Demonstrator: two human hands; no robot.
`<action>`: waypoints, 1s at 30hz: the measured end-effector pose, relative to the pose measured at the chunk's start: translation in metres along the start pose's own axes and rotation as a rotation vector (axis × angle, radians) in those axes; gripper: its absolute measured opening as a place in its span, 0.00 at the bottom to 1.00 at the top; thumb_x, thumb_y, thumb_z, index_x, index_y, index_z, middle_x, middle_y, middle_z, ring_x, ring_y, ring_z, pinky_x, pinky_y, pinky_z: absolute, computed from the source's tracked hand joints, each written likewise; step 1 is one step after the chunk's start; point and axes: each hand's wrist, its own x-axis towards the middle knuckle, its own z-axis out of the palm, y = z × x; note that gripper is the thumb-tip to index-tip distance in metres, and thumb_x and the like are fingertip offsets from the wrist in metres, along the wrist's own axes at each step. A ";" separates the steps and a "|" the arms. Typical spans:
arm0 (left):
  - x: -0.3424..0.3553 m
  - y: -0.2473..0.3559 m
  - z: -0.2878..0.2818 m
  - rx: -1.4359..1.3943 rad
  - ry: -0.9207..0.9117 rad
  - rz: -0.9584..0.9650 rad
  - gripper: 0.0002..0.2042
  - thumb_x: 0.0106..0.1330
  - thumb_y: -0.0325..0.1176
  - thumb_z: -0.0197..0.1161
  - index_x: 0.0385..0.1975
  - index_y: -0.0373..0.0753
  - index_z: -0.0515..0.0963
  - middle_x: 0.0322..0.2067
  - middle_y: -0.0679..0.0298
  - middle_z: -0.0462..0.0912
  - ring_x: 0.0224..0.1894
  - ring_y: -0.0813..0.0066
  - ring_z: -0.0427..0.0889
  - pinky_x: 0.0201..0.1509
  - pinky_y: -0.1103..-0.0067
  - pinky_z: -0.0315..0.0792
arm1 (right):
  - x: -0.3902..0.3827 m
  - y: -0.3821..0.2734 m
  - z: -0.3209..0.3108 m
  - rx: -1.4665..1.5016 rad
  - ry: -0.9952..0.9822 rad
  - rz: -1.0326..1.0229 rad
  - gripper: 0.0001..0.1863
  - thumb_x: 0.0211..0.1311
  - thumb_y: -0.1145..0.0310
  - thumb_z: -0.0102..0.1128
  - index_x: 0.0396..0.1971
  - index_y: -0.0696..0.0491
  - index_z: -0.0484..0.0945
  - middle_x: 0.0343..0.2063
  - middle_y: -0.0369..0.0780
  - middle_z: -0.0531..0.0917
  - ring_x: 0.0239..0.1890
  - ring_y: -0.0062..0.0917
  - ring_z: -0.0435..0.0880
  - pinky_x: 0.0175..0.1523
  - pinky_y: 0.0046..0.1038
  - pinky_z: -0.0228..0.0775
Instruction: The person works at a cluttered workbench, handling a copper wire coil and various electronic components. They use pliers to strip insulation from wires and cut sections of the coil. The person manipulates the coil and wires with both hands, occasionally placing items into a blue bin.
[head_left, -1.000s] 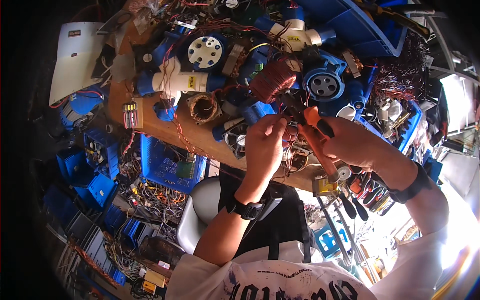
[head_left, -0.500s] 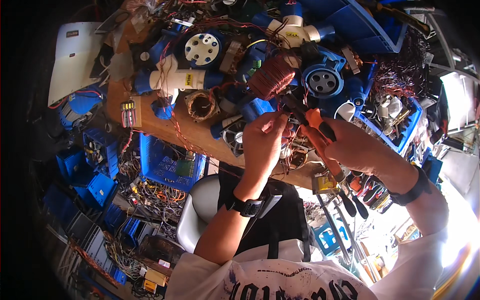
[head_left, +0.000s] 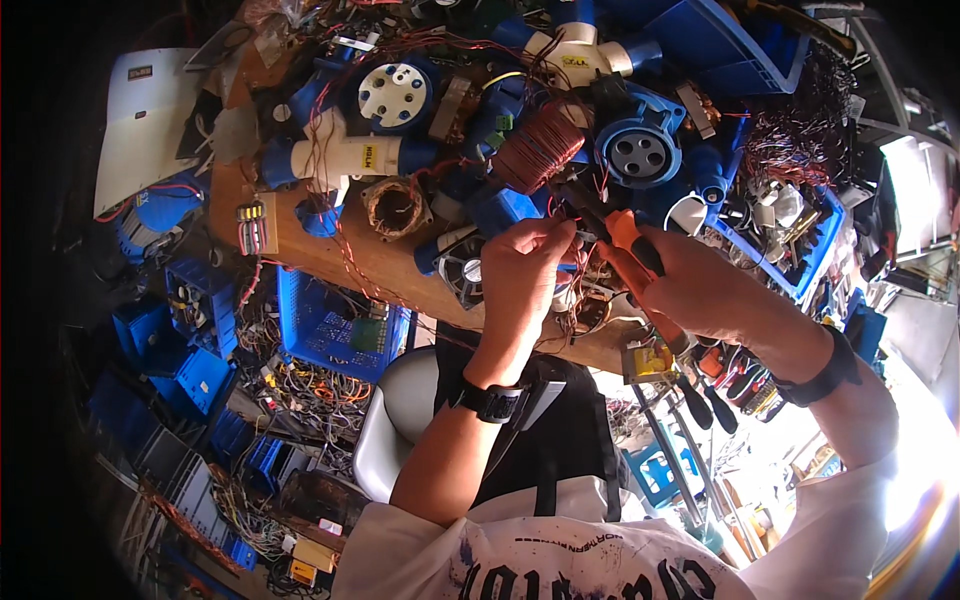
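Note:
My right hand [head_left: 690, 280] is wrapped round the handles of a pair of pliers [head_left: 625, 235] with orange and black grips. The dark jaws point up and left to the underside of a copper wire coil [head_left: 540, 148]. Whether they bite on anything is too small to tell. Close beside the jaws, my left hand [head_left: 520, 275] has thumb and fingers pinched on a thin wire, mostly hidden by the fingertips. Under the coil sits a blue block-shaped part [head_left: 505, 210], just beyond my left fingers.
A wooden bench [head_left: 290, 235] carries white-and-blue plug splitters [head_left: 345, 157], a round blue socket [head_left: 638, 157], an open motor housing [head_left: 397, 208] and loose wires. Blue crates [head_left: 330, 345] with cable heaps lie lower left. Behind my left arm is a grey chair [head_left: 385, 435]; long-handled tools [head_left: 695, 403] hang at right.
The bench things appear slightly farther left and up in the view. My left hand and the pliers have shifted only a little; both hands keep their grip by the coil.

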 end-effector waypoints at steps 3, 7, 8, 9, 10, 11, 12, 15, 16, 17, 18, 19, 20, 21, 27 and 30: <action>0.001 -0.002 0.001 0.006 -0.001 0.006 0.08 0.64 0.36 0.64 0.35 0.37 0.81 0.30 0.63 0.85 0.32 0.77 0.85 0.33 0.83 0.75 | -0.001 -0.002 0.000 0.025 -0.007 0.015 0.11 0.66 0.68 0.49 0.45 0.54 0.71 0.22 0.40 0.77 0.16 0.23 0.77 0.19 0.28 0.66; 0.001 -0.002 0.001 0.025 -0.006 0.001 0.08 0.64 0.36 0.64 0.35 0.37 0.81 0.30 0.63 0.85 0.32 0.77 0.85 0.33 0.83 0.75 | 0.001 0.005 0.001 0.104 -0.029 0.009 0.14 0.61 0.71 0.51 0.47 0.55 0.70 0.24 0.41 0.78 0.16 0.23 0.77 0.19 0.28 0.67; 0.001 -0.002 0.001 0.029 -0.007 0.002 0.08 0.64 0.36 0.64 0.35 0.37 0.81 0.30 0.63 0.85 0.32 0.77 0.85 0.33 0.83 0.75 | 0.001 0.003 0.001 0.102 -0.019 0.020 0.15 0.60 0.72 0.51 0.48 0.55 0.69 0.24 0.41 0.78 0.16 0.23 0.77 0.19 0.28 0.67; 0.001 -0.002 0.001 0.031 -0.005 0.006 0.09 0.64 0.36 0.64 0.36 0.37 0.81 0.30 0.63 0.85 0.32 0.77 0.85 0.33 0.83 0.75 | -0.001 0.000 0.002 0.100 -0.009 0.031 0.16 0.59 0.73 0.52 0.48 0.55 0.69 0.24 0.41 0.77 0.16 0.23 0.77 0.19 0.28 0.67; 0.001 -0.002 0.001 0.034 -0.002 0.010 0.09 0.64 0.36 0.64 0.36 0.37 0.81 0.30 0.64 0.85 0.32 0.77 0.85 0.32 0.83 0.75 | -0.001 -0.002 0.002 0.097 0.001 0.042 0.17 0.57 0.74 0.52 0.49 0.55 0.69 0.24 0.40 0.77 0.16 0.22 0.77 0.19 0.27 0.67; 0.002 -0.002 0.001 0.037 -0.001 0.014 0.09 0.64 0.36 0.64 0.36 0.37 0.81 0.30 0.64 0.85 0.32 0.77 0.85 0.32 0.83 0.75 | -0.001 0.002 0.004 0.135 0.006 0.029 0.18 0.58 0.73 0.53 0.49 0.56 0.68 0.24 0.41 0.77 0.16 0.22 0.77 0.19 0.27 0.67; 0.002 -0.002 0.001 0.037 -0.001 0.016 0.09 0.64 0.36 0.64 0.36 0.37 0.81 0.30 0.63 0.85 0.32 0.77 0.85 0.32 0.83 0.75 | 0.000 0.008 0.008 0.173 0.012 0.017 0.19 0.58 0.72 0.53 0.50 0.56 0.68 0.24 0.41 0.77 0.16 0.22 0.77 0.19 0.27 0.67; 0.002 -0.001 0.003 0.030 -0.003 0.025 0.09 0.64 0.36 0.64 0.36 0.37 0.81 0.30 0.63 0.85 0.32 0.77 0.85 0.32 0.83 0.76 | 0.006 0.014 0.013 0.185 0.010 0.040 0.20 0.59 0.70 0.55 0.51 0.57 0.68 0.25 0.41 0.78 0.16 0.20 0.76 0.18 0.25 0.66; 0.001 -0.002 0.003 0.023 -0.005 0.030 0.09 0.64 0.35 0.64 0.36 0.36 0.81 0.30 0.63 0.85 0.32 0.77 0.85 0.32 0.83 0.76 | 0.007 0.013 0.014 0.173 0.007 0.058 0.20 0.59 0.70 0.56 0.51 0.58 0.68 0.25 0.41 0.78 0.15 0.19 0.76 0.17 0.25 0.66; 0.002 -0.002 0.003 0.017 -0.008 0.035 0.09 0.65 0.35 0.64 0.37 0.36 0.81 0.30 0.63 0.85 0.32 0.77 0.85 0.31 0.83 0.76 | 0.007 0.012 0.016 0.161 0.010 0.074 0.19 0.60 0.69 0.56 0.50 0.58 0.69 0.26 0.42 0.78 0.17 0.22 0.78 0.19 0.26 0.68; 0.002 -0.004 0.003 0.012 -0.006 0.033 0.09 0.65 0.35 0.64 0.37 0.36 0.81 0.30 0.63 0.85 0.32 0.77 0.85 0.31 0.83 0.76 | 0.008 0.011 0.017 0.149 0.014 0.090 0.19 0.60 0.68 0.56 0.50 0.59 0.70 0.27 0.43 0.79 0.18 0.24 0.79 0.21 0.28 0.70; 0.003 -0.005 0.003 0.006 -0.004 0.031 0.09 0.65 0.35 0.63 0.37 0.36 0.81 0.30 0.63 0.85 0.32 0.77 0.85 0.31 0.83 0.76 | 0.008 0.010 0.018 0.137 0.017 0.106 0.18 0.61 0.66 0.57 0.49 0.59 0.71 0.27 0.44 0.80 0.20 0.27 0.81 0.24 0.29 0.72; 0.004 -0.006 0.003 0.001 -0.003 0.029 0.09 0.65 0.35 0.63 0.37 0.36 0.81 0.30 0.63 0.85 0.32 0.77 0.85 0.31 0.83 0.76 | 0.010 0.013 0.019 0.072 0.049 0.065 0.18 0.61 0.66 0.57 0.48 0.59 0.71 0.28 0.46 0.80 0.23 0.30 0.82 0.27 0.31 0.73; 0.004 -0.006 0.003 -0.001 -0.008 0.034 0.09 0.65 0.35 0.63 0.37 0.36 0.81 0.30 0.63 0.85 0.32 0.77 0.85 0.31 0.83 0.76 | 0.013 0.018 0.022 0.006 0.081 0.024 0.18 0.62 0.65 0.56 0.47 0.60 0.72 0.28 0.47 0.81 0.26 0.33 0.83 0.31 0.32 0.73; 0.005 -0.013 0.004 -0.005 -0.004 0.112 0.08 0.65 0.33 0.63 0.36 0.35 0.81 0.28 0.63 0.85 0.30 0.78 0.84 0.30 0.83 0.75 | 0.013 0.027 0.022 -0.126 0.162 -0.051 0.19 0.63 0.63 0.56 0.47 0.60 0.73 0.31 0.50 0.82 0.34 0.39 0.84 0.40 0.35 0.74; 0.002 -0.009 0.007 -0.028 0.026 0.116 0.06 0.65 0.29 0.62 0.34 0.31 0.80 0.25 0.63 0.84 0.28 0.80 0.82 0.32 0.83 0.75 | 0.017 0.036 0.021 0.062 0.073 -0.011 0.19 0.62 0.63 0.57 0.47 0.60 0.73 0.29 0.48 0.81 0.29 0.33 0.84 0.36 0.32 0.75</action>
